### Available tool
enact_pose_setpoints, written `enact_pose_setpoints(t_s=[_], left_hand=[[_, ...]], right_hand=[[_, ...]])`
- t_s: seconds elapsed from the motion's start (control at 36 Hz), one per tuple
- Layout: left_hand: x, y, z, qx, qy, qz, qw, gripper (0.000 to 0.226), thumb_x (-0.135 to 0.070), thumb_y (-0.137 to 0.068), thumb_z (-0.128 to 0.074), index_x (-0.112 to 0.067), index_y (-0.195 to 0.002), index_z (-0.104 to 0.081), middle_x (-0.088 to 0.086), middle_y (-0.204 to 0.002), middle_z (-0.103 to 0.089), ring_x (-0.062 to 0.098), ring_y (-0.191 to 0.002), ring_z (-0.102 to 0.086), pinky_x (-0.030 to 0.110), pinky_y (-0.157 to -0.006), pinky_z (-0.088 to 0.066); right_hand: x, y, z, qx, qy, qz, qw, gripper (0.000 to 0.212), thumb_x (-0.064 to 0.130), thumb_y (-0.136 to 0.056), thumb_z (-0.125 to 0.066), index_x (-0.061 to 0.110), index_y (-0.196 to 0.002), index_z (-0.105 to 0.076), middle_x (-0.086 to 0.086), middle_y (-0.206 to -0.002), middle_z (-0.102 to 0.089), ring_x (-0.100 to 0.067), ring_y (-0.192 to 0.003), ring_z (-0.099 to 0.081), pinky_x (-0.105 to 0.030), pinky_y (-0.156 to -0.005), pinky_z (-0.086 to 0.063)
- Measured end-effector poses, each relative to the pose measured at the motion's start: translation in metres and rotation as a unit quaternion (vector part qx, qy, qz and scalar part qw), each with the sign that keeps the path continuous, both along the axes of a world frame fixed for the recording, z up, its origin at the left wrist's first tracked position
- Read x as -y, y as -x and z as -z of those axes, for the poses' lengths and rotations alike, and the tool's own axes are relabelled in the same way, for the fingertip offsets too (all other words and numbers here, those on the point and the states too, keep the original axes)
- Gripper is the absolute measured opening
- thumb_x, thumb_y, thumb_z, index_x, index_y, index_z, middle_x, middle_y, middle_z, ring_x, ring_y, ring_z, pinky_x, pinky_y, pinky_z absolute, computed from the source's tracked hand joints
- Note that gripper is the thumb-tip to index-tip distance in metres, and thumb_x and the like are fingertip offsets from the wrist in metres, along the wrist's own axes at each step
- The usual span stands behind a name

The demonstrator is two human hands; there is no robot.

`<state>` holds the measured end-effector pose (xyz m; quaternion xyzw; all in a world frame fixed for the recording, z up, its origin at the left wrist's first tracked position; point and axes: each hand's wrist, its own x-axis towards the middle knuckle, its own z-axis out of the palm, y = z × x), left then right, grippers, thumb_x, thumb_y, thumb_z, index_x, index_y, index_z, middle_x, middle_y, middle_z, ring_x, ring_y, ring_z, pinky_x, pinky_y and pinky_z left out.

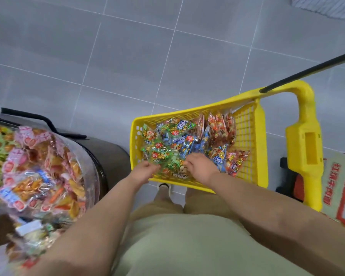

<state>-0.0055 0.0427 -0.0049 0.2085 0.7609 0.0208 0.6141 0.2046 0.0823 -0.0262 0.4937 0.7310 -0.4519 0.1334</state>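
1. left hand [144,171] and right hand [200,167] are both down inside the yellow plastic lattice basket [247,124], just past its near rim; fingers curled on each, pinching the crinkly green clear-wrapped snack packet [163,156] from either end
2. that packet sits on top of the heap, toward the near-left corner
3. room-wise: grey tiled floor [127,56] lies wide open beyond the far rim; round clear bin of snack packs [38,166] is close on the left; chunky yellow handle [307,148] crowds the right
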Motion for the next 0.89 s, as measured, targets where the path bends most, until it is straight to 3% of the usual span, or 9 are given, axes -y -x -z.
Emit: enact_pose_setpoints(t_s=[0.11, 0.19, 0.28, 0.33, 0.39, 0.47, 0.58, 0.69, 0.89], left_hand=[[-0.004, 0.002, -0.002, 0.056, -0.024, -0.124, 0.99, 0.031, -0.047, -0.089, -0.063, -0.017, -0.098, -0.056, 0.0, -0.106, -0.06, 0.02, -0.104, -0.057, 0.041, -0.093, -0.045], [-0.005, 0.003, -0.005, 0.126, -0.038, -0.231, 0.964, 0.031, -0.043, -0.086, -0.065, -0.02, -0.102, -0.053, 0.001, -0.108, -0.057, 0.023, -0.105, -0.058, 0.043, -0.098, -0.045], [-0.003, 0.01, -0.006, 0.237, -0.057, -0.307, 0.92, 0.056, -0.035, -0.08, -0.068, -0.012, -0.129, -0.051, 0.006, -0.117, -0.056, 0.027, -0.107, -0.053, 0.04, -0.093, -0.045], [-0.001, 0.016, -0.007, 0.284, -0.081, -0.322, 0.899, 0.054, -0.025, -0.078, -0.068, -0.008, -0.127, -0.056, 0.012, -0.118, -0.067, 0.029, -0.103, -0.065, 0.039, -0.082, -0.054], [0.002, 0.023, -0.009, 0.273, -0.083, -0.336, 0.897, 0.05, -0.02, -0.074, -0.07, -0.006, -0.121, -0.06, 0.014, -0.11, -0.071, 0.027, -0.094, -0.071, 0.037, -0.071, -0.058], [0.009, 0.038, -0.006, 0.208, -0.083, -0.37, 0.901, 0.056, -0.022, -0.068, -0.075, -0.004, -0.119, -0.061, 0.015, -0.105, -0.073, 0.028, -0.09, -0.072, 0.037, -0.068, -0.059], [0.025, 0.06, 0.0, 0.124, -0.076, -0.413, 0.899, 0.038, -0.014, -0.079, -0.075, -0.002, -0.113, -0.062, 0.016, -0.101, -0.073, 0.027, -0.085, -0.073, 0.036, -0.069, -0.059], [0.041, 0.074, 0.0, 0.079, -0.06, -0.435, 0.895, 0.028, -0.011, -0.083, -0.072, -0.004, -0.107, -0.059, 0.015, -0.099, -0.071, 0.022, -0.077, -0.072, 0.029, -0.056, -0.057], [0.058, 0.088, 0.005, 0.081, -0.046, -0.446, 0.89, 0.02, -0.009, -0.089, -0.065, 0.0, -0.105, -0.059, 0.014, -0.083, -0.073, 0.022, -0.066, -0.072, 0.03, -0.051, -0.057]], right_hand=[[-0.012, -0.002, -0.015, -0.092, 0.071, 0.133, 0.984, 0.023, 0.027, -0.102, -0.037, 0.017, -0.084, -0.049, -0.001, -0.075, -0.051, -0.018, -0.07, -0.048, -0.029, -0.059, -0.036], [-0.022, 0.006, -0.027, -0.159, 0.128, 0.252, 0.946, 0.028, 0.028, -0.101, -0.041, 0.022, -0.074, -0.044, 0.004, -0.069, -0.041, -0.011, -0.063, -0.038, -0.026, -0.056, -0.03], [-0.026, 0.025, -0.035, -0.174, 0.173, 0.253, 0.936, 0.028, 0.028, -0.1, -0.044, 0.025, -0.072, -0.047, 0.008, -0.071, -0.043, -0.007, -0.065, -0.04, -0.022, -0.06, -0.033], [-0.025, 0.041, -0.034, -0.168, 0.187, 0.218, 0.943, 0.026, 0.028, -0.099, -0.046, 0.026, -0.074, -0.051, 0.004, -0.073, -0.047, -0.009, -0.067, -0.042, -0.019, -0.059, -0.035], [-0.025, 0.055, -0.03, -0.166, 0.196, 0.221, 0.941, 0.02, 0.03, -0.099, -0.045, 0.023, -0.089, -0.061, 0.006, -0.083, -0.053, -0.009, -0.077, -0.048, -0.012, -0.065, -0.036], [-0.024, 0.067, -0.017, -0.133, 0.198, 0.264, 0.935, 0.029, 0.028, -0.1, -0.039, 0.017, -0.116, -0.061, 0.005, -0.109, -0.06, -0.018, -0.104, -0.057, -0.025, -0.083, -0.043], [-0.022, 0.066, 0.009, -0.012, 0.112, 0.064, 0.992, 0.037, 0.012, -0.093, -0.047, 0.011, -0.13, -0.053, -0.009, -0.133, -0.053, -0.025, -0.118, -0.051, -0.03, -0.097, -0.04], [-0.012, 0.065, 0.023, 0.119, 0.081, -0.132, 0.981, 0.052, 0.029, -0.088, -0.061, 0.018, -0.136, -0.044, -0.009, -0.133, -0.051, -0.028, -0.117, -0.052, -0.037, -0.093, -0.046], [0.002, 0.058, 0.027, 0.146, 0.034, -0.105, 0.983, 0.036, 0.032, -0.095, -0.051, 0.021, -0.129, -0.054, -0.007, -0.127, -0.052, -0.026, -0.113, -0.052, -0.037, -0.089, -0.046]])
